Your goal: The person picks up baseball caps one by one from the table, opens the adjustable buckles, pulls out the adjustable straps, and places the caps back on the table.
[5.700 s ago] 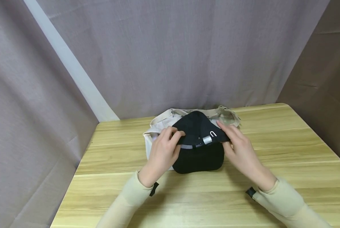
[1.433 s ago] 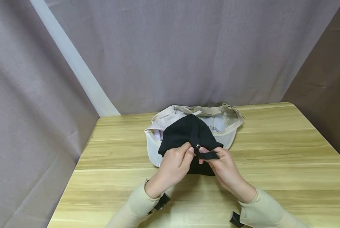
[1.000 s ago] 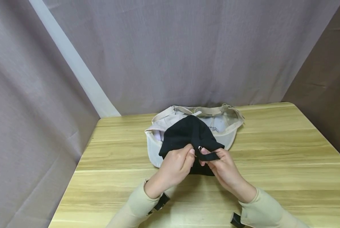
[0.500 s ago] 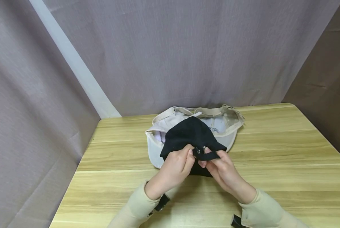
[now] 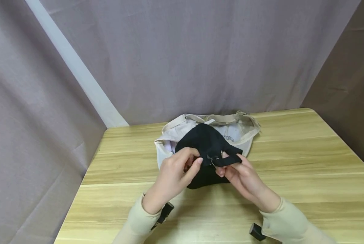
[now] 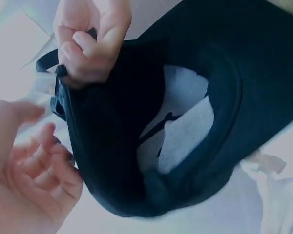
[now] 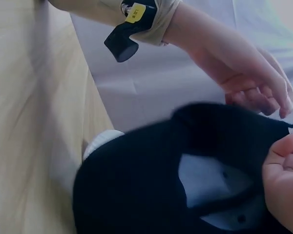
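A black baseball cap [image 5: 200, 139] is held up over the table in the head view, its brim toward me and its crown away. My right hand [image 5: 247, 179] pinches the cap's back strap [image 5: 232, 159], which loops over the fingers near a small metal buckle [image 5: 213, 161]. My left hand [image 5: 172, 176] is beside the cap's left part, thumb and fingers parted and loosely bent. In the left wrist view the left hand [image 6: 34, 170] is blurred and apart from the strap. The cap's grey lining [image 6: 185, 117] shows inside.
Behind the black cap lie light-coloured caps, one off-white [image 5: 163, 154] at left and one beige [image 5: 250, 135] at right, partly hidden. They rest near the back edge of the wooden table [image 5: 306, 162]. A grey curtain [image 5: 182, 61] hangs behind.
The left thumb and fingers have come off the strap by the buckle, and the left hand has drawn slightly left. The right hand keeps the strap, moved slightly right and up. Earlier, both hands held the cap's edge.
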`<state>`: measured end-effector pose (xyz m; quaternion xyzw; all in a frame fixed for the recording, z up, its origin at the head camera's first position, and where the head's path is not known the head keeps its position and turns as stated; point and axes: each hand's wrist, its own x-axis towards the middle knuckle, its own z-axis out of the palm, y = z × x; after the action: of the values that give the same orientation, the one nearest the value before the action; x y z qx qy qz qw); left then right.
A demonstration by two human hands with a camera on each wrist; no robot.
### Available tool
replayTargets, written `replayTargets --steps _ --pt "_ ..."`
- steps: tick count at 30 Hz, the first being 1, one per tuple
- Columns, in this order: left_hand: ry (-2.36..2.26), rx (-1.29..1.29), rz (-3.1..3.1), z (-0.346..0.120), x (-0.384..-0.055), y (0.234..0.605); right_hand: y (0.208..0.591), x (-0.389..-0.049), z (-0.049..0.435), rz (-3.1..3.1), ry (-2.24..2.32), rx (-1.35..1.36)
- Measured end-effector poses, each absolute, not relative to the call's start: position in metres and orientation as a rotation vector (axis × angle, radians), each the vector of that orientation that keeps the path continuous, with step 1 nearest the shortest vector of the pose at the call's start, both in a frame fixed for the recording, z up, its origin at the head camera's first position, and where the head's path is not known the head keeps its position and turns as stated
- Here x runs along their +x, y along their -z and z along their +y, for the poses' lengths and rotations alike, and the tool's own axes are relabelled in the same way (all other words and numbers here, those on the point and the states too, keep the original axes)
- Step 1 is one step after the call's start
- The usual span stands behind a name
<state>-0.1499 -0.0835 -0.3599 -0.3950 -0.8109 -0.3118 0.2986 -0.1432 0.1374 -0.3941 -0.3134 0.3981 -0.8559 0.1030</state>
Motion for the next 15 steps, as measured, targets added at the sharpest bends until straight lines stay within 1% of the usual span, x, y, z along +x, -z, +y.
replayTargets --steps 5,8,11,15 --pt "0.548 -1.077 -2.158 -0.087 -0.146 0.357 0.391 -0.146 0.139 1.283 2.429 -0.981" --pt "0.474 -1.088 -2.148 -0.088 -0.143 0.359 0.388 -0.149 0.141 1.386 2.356 -1.021" --pt "0.54 -1.107 -2.154 -0.088 -0.14 0.364 0.382 -0.151 0.144 1.505 2.273 -1.018" --pt "0.777 -1.104 -2.206 -0.09 -0.137 0.369 0.376 -0.153 0.147 1.656 2.159 -0.967"
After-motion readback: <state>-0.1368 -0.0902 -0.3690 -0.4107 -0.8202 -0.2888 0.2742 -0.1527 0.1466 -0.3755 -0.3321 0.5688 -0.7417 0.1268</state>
